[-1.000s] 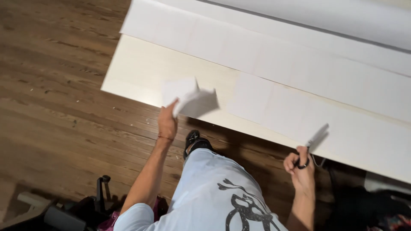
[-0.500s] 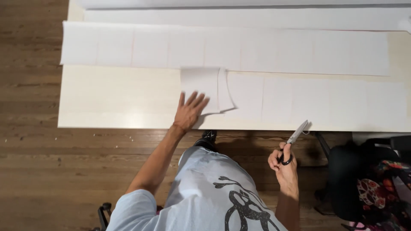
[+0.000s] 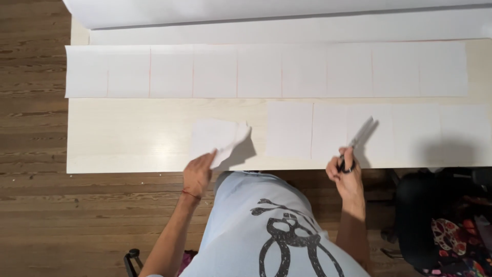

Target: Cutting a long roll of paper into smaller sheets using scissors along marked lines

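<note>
My left hand pinches a cut white paper piece by its near edge, lifted slightly over the pale wooden table so that it casts a shadow. My right hand grips a pair of scissors, blades pointing away and up to the right, over a paper strip marked with red lines. A longer strip with red division lines lies farther back.
A wide white paper sheet covers the table's far side. Dark wooden floor surrounds the table. A black chair with a colourful bag stands at the lower right. A small black object sits on the floor at bottom.
My left hand went from resting flat on the paper pieces to lifting one piece by its edge, further left. My right hand with the scissors moved up over the near strip.
</note>
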